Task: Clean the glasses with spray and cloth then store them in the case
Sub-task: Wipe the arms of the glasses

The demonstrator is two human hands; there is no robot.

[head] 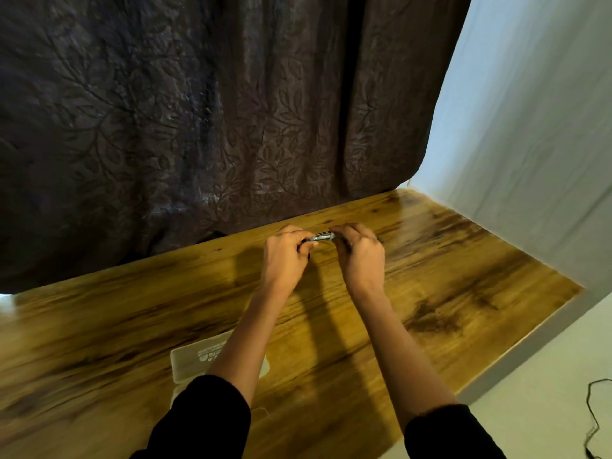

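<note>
The dark-framed glasses [320, 238] showed edge-on as a thin, level bar over the far middle of the wooden table [463, 293], pinched at either end by the left hand [285, 256] and right hand [361, 258]. A pale cloth [195, 357] with printed lettering lay flat on the table's near part.

No text fully legible.

Glasses [319, 237], above far middle of table [430, 276]: small white mark on dark side arm, like two tiny rings or letters; too small and blurred to read.

Pale flat thing [198, 356], cloth or case, cannot tell, on table's near-left part: few short lines of greyish print with small logo-like marks beside them, upside down to camera, blurred; no letter, number or brand readable.
</note>
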